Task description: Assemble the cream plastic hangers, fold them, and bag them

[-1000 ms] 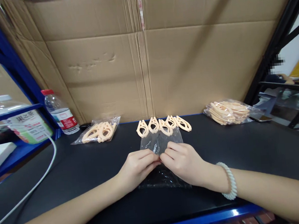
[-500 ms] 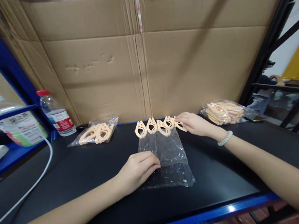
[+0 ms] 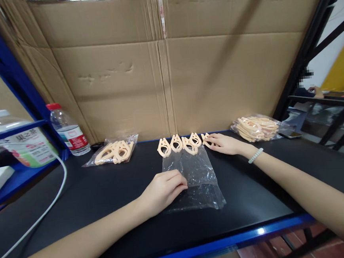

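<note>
Over the clear plastic bag [image 3: 204, 178], my left hand [image 3: 167, 189] is closed, thumb and fingers pinching its film near the left side. A row of large peach plastic clothes pegs stretches along the bag's far end, among them one peg at the left [image 3: 164, 147] and another beside it [image 3: 176, 143]; two in the middle overlap. My right hand [image 3: 223, 143], with a beaded bracelet on the wrist, has its fingers closed on the rightmost clothes peg [image 3: 205, 139], partly hiding it.
Bagged pegs [image 3: 114, 151] lie to the left, and a fuller bag of pegs [image 3: 255, 128] to the right near a phone [image 3: 290, 134]. A red-capped bottle [image 3: 73, 135] and a white cable [image 3: 54, 202] are at left. Cardboard [image 3: 120, 81] walls off the back of the black table [image 3: 114, 193].
My right hand has shifted slightly and more of the rightmost peg shows. My left hand stays on the bag. The whole view has moved a little.
</note>
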A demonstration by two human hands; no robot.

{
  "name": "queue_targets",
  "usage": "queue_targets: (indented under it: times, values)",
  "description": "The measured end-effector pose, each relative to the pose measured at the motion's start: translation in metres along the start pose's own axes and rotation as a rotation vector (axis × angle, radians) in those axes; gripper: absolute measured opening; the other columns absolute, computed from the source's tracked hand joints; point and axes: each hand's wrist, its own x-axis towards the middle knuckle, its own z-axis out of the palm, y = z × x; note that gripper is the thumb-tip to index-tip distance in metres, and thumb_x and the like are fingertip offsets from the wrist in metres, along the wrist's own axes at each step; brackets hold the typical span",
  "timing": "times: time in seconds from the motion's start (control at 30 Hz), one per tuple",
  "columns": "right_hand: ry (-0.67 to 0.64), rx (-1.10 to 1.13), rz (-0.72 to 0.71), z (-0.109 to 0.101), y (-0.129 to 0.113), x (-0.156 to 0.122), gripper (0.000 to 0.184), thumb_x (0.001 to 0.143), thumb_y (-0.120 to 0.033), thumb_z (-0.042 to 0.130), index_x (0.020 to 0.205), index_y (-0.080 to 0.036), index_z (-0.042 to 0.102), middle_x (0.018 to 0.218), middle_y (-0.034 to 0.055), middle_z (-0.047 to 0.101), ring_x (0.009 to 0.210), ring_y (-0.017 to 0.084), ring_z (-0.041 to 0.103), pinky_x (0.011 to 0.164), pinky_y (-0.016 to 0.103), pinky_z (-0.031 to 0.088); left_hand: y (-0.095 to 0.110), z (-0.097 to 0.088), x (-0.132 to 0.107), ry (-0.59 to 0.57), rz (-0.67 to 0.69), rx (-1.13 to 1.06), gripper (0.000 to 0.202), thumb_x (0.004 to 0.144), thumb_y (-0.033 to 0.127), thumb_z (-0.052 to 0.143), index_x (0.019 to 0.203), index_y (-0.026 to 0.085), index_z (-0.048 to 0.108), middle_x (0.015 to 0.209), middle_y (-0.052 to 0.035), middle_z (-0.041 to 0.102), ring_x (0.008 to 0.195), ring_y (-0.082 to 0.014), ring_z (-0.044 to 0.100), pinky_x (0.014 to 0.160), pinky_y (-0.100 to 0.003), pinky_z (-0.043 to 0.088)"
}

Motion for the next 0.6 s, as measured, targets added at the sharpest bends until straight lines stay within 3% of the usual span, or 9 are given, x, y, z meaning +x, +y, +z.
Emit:
queue_targets:
  times: [0.13,0.27,0.4,0.5,0.6]
  values:
    - [-0.002,0.002,0.036,-0.013,-0.014,-0.006,0.034,0.095,-0.032,0.044,0.116,-0.014,0.063,0.104,0.0131,0.061,0.095,0.024,0.06,0.089,0.039,0.047,0.001,-0.001,0.0,0.0,-0.001,-0.001,0.018,0.095,0.02,0.047,0.085,0.017,0.06,0.079,-0.0033,0.064,0.07,-0.0131,0.061,0.067,-0.023,0.049]
    - [0.008,-0.001,0.074,-0.021,-0.022,-0.016,0.03,0.093,-0.036,0.05,0.106,-0.015,0.067,0.092,0.0085,0.06,0.078,0.018,0.06,0.079,0.033,0.049,0.0,0.0,0.0,-0.006,0.02,-0.001,0.017,0.096,0.02,0.046,0.086,0.017,0.06,0.079,-0.0034,0.064,0.071,-0.0131,0.06,0.067,-0.023,0.049]
    - [0.07,-0.049,0.093,-0.028,-0.024,-0.034,0.034,0.093,-0.036,0.048,0.112,-0.013,0.065,0.11,0.0137,0.058,0.098,0.024,0.058,0.092,0.041,0.044,-0.001,0.0,-0.001,-0.01,0.033,0.003,0.017,0.096,0.02,0.046,0.087,0.018,0.06,0.08,-0.0031,0.064,0.071,-0.0132,0.061,0.067,-0.023,0.049]
    - [0.013,-0.003,0.045,-0.028,-0.027,-0.055,0.037,0.095,-0.031,0.045,0.124,-0.014,0.059,0.125,0.0143,0.055,0.114,0.026,0.053,0.101,0.042,0.041,0.0,0.0,0.0,-0.015,0.046,0.011,0.017,0.096,0.02,0.046,0.087,0.017,0.06,0.08,-0.0031,0.064,0.072,-0.0134,0.061,0.067,-0.023,0.049]
    - [-0.025,0.092,0.038,-0.025,-0.036,-0.084,0.04,0.098,-0.031,0.038,0.132,-0.015,0.052,0.127,0.0127,0.056,0.117,0.023,0.052,0.102,0.04,0.041,0.002,-0.001,0.0,-0.026,0.06,0.029,0.016,0.096,0.019,0.046,0.088,0.017,0.06,0.08,-0.0034,0.063,0.072,-0.0135,0.061,0.067,-0.023,0.049]
